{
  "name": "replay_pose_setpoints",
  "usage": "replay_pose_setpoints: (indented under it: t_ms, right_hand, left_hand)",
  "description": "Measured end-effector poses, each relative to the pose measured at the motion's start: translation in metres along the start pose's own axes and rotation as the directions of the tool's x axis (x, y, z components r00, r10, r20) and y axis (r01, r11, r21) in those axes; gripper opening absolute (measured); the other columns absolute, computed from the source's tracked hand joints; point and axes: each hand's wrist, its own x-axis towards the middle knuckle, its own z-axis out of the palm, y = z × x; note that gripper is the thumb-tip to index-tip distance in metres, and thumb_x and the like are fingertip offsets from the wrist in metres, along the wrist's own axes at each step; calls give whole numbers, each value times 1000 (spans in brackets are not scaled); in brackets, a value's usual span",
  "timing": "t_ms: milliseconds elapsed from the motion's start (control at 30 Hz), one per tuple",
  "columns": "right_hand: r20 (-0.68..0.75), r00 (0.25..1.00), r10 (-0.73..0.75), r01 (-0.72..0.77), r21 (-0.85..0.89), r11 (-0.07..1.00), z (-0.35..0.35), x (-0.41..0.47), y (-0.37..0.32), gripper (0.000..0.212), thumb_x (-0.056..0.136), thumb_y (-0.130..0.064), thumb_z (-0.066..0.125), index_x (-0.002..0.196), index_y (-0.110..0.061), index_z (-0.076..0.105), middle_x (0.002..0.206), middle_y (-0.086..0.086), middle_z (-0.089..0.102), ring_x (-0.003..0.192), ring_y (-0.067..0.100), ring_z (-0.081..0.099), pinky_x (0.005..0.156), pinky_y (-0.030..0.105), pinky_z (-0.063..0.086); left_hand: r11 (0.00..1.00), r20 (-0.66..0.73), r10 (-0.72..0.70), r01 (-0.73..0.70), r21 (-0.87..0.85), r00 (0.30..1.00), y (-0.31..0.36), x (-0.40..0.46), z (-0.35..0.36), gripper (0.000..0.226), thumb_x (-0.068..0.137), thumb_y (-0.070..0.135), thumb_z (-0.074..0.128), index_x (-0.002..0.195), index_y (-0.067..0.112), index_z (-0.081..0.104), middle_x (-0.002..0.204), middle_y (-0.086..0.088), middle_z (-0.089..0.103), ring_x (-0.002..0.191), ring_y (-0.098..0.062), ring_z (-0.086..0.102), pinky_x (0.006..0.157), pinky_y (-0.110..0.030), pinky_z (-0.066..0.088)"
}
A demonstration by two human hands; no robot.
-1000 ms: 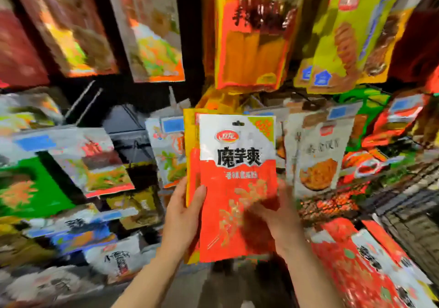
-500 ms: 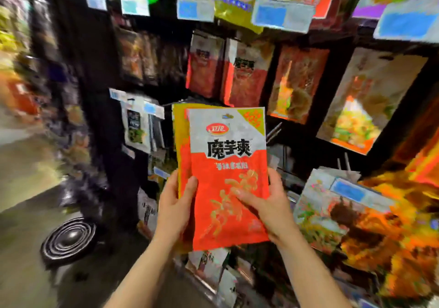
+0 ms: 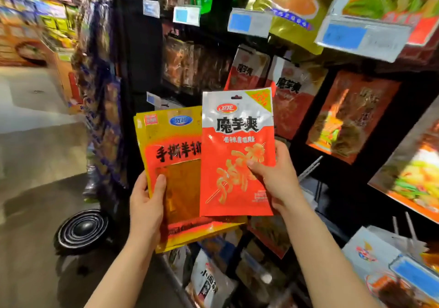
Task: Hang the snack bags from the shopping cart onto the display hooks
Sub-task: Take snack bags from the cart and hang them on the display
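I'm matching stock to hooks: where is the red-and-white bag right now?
Centre of the head view, the red-and-white bag is in the right hand, overlapping the yellow bags held by the left hand.

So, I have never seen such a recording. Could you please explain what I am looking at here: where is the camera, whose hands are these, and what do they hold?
There is no machine here. A person wears one camera on the head, so you look forward and down along their two bare arms. They stand in a shop aisle, facing a dark display rack hung with snack bags and blue price tags.

The left hand grips yellow bags, more than one by their edges. The right hand pinches a red and white bag, which overlaps the yellow ones. Bags of the same red design already hang just behind it. Bare metal hooks stick out to the right of the hand. No cart is in view.
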Motion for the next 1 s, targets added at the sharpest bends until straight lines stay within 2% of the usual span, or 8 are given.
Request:
replay_pose_setpoints:
  t_ms: [133,233,333,467,567,767,833,1000]
  right_hand:
    - [-8,1000,22,-22,-8,1000,35,65,-2,50,82,-4,71,117,-32,49,114,3,66,104,23,65,94,52,51]
    - [-45,999,16,-17,-18,1000,75,111,-8,47,79,-5,72,106,-38,53,111,3,68,102,26,66,93,54,51]
    - [-47,999,0,0,-12,1000,124,151,-22,55,68,-13,76,116,-29,55,110,5,69,100,27,67,91,55,52]
    - [-98,992,-83,84,6,996,171,186,-34,52,76,-2,72,119,-25,53,107,6,69,97,26,67,89,49,54]
    - [-143,985,-98,106,47,993,184,195,-40,47,81,6,65,112,-27,55,98,0,70,86,16,70,74,37,56]
    - [-211,975,-77,101,110,989,187,201,-55,52,83,7,62,128,-15,50,94,2,70,78,16,71,63,32,57]
    - [-207,975,-77,98,94,991,186,205,-62,55,81,7,64,129,-13,49,91,1,71,75,15,71,59,31,56]
    - [-159,987,-40,51,68,996,182,202,-76,64,82,6,64,131,-31,45,82,-8,75,70,16,72,53,32,56]
  left_hand:
    - [996,-16,-7,5,-84,1000,-13,72,-8,12,96,23,53,104,25,62,110,-10,67,96,-21,64,90,-46,51]
    - [993,15,3,-1,-121,1000,-18,140,-24,14,97,22,52,107,25,61,104,-3,70,93,-17,66,82,-35,56]
    - [989,31,2,2,-148,1000,-18,206,-45,14,96,21,53,103,28,63,92,7,72,82,-10,67,71,-27,58]
    - [980,42,-17,25,-196,999,-20,273,-66,15,94,23,55,93,32,66,84,10,72,74,-7,66,66,-24,57]
    - [972,93,-27,47,-229,995,-22,303,-70,10,86,29,58,88,33,67,79,11,72,70,-4,66,59,-21,55]
    - [967,200,-52,100,-234,978,-35,331,-68,22,75,44,66,94,34,70,92,4,73,80,-14,66,76,-36,58]
    - [967,230,-66,119,-226,971,-37,334,-64,19,80,40,65,96,32,69,92,2,73,82,-15,67,78,-39,57]
    - [970,274,-65,125,-207,959,-32,337,-60,13,92,28,57,100,30,67,96,-1,73,93,-28,68,79,-47,57]
